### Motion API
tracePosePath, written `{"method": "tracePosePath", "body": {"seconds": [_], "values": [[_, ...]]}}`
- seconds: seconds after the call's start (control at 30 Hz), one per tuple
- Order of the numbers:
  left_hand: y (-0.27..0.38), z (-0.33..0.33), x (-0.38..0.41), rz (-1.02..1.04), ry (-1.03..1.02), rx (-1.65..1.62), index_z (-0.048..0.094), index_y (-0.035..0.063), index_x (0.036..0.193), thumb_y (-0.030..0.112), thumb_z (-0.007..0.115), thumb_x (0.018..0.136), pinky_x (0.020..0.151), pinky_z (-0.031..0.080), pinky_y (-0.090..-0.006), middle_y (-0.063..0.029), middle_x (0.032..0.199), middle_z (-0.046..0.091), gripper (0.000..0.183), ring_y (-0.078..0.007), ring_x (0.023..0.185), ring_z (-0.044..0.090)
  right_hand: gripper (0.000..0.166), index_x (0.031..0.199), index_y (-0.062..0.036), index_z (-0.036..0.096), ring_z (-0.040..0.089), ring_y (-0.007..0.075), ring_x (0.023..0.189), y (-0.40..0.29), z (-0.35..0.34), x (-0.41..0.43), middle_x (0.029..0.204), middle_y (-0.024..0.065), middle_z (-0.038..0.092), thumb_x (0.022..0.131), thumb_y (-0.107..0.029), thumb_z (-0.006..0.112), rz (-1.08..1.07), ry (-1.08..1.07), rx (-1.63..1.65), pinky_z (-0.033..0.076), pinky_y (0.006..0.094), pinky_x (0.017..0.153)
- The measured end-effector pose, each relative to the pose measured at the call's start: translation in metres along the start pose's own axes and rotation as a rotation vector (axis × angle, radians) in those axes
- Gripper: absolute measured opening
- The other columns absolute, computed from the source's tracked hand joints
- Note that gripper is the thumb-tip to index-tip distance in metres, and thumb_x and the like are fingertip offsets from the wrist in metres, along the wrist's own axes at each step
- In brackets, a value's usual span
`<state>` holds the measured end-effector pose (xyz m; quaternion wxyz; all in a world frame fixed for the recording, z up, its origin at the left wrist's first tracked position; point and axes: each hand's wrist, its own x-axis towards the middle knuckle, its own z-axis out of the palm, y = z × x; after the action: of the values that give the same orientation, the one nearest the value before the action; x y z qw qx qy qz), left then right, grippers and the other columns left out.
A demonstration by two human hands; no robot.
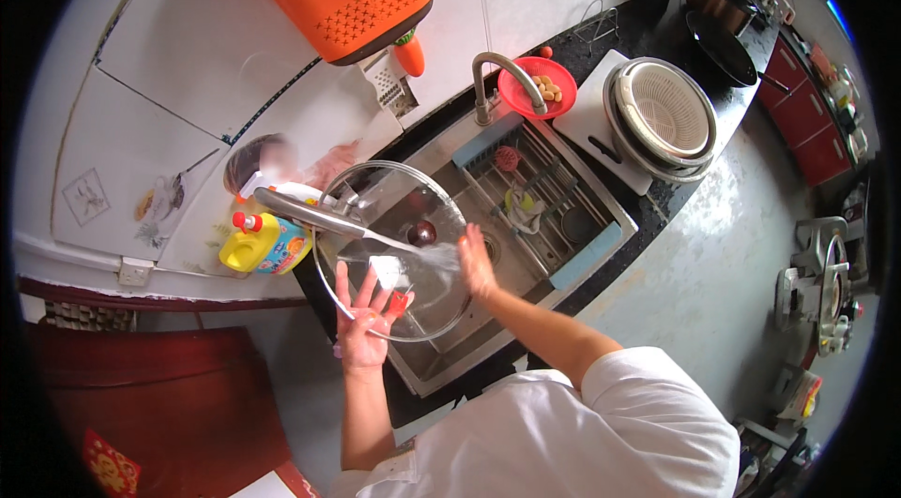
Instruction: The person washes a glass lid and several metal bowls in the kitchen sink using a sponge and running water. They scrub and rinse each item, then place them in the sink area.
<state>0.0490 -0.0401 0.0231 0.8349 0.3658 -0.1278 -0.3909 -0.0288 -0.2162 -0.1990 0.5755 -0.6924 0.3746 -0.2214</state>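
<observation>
My left hand [366, 336] supports a round glass pot lid [415, 301] with a metal rim, its palm and spread fingers at the lid's lower left edge. The lid is tilted over the steel sink and has a dark round knob [422, 233]. At the lid's right edge is my right hand [478, 261], its fingers extended; whether it grips the rim cannot be told. Water runs from a metal faucet [310, 211] onto the glass, between both hands.
A dish rack [584, 255] with a cloth spans the sink's right part. Beyond stand a second faucet [493, 61], a red basket [517, 100] of pale oval food pieces and stacked bowls with a white colander [665, 107]. A yellow detergent bottle [243, 251] stands left, by the wall.
</observation>
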Motion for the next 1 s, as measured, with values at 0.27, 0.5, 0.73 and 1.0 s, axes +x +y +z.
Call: {"method": "tracePosePath", "body": {"seconds": [0.27, 0.5, 0.73, 1.0], "values": [[-0.01, -0.093, 0.003, -0.121, -0.077, -0.294, 0.019, 0.032, 0.15, 0.005, 0.052, 0.081, 0.099, 0.03, -0.0746, -0.0188, 0.152, 0.026, 0.081, -0.0436, 0.136, 0.032, 0.05, 0.131, -0.0072, 0.042, 0.056, 0.0313, 0.115, -0.075, -0.102, 0.053, 0.137, 0.0226, 0.047, 0.094, -0.037, 0.057, 0.581, -0.691, 1.164, 0.05, 0.0448, 0.091], [-0.086, -0.159, 0.054, -0.175, 0.42, -0.091, 0.051, 0.0083, 0.127, 0.022, 0.069, 0.086, 0.074, 0.056, -0.0345, -0.0147, 0.122, 0.059, 0.047, -0.0219, 0.095, 0.065, 0.015, 0.103, -0.0042, 0.054, 0.064, 0.0355, 0.102, -0.098, -0.127, 0.033, 0.115, 0.0279, 0.061, 0.095, -0.017, 0.056, 0.367, -0.386, 1.04, 0.055, 0.0457, 0.087], [-0.158, -0.119, 0.076, 0.08, 0.733, 1.034, 0.035, -0.0022, 0.139, 0.04, 0.048, 0.097, 0.106, 0.033, -0.041, -0.0219, 0.138, 0.044, 0.061, -0.033, 0.13, 0.04, 0.019, 0.101, -0.0036, 0.049, 0.065, 0.0379, 0.101, -0.141, -0.14, -0.009, 0.111, 0.0283, 0.062, 0.096, -0.02, 0.056, 0.145, -0.239, 0.874, 0.055, 0.0462, 0.086], [-0.175, -0.045, 0.091, 0.201, 0.485, 1.228, 0.026, -0.0018, 0.146, 0.034, 0.038, 0.1, 0.114, 0.02, -0.0397, -0.0225, 0.151, 0.027, 0.059, -0.0346, 0.14, 0.025, 0.023, 0.099, -0.0042, 0.043, 0.063, 0.0387, 0.104, -0.15, -0.14, -0.024, 0.111, 0.0289, 0.062, 0.095, -0.02, 0.058, 0.057, -0.121, 0.829, 0.052, 0.0499, 0.09]]}}
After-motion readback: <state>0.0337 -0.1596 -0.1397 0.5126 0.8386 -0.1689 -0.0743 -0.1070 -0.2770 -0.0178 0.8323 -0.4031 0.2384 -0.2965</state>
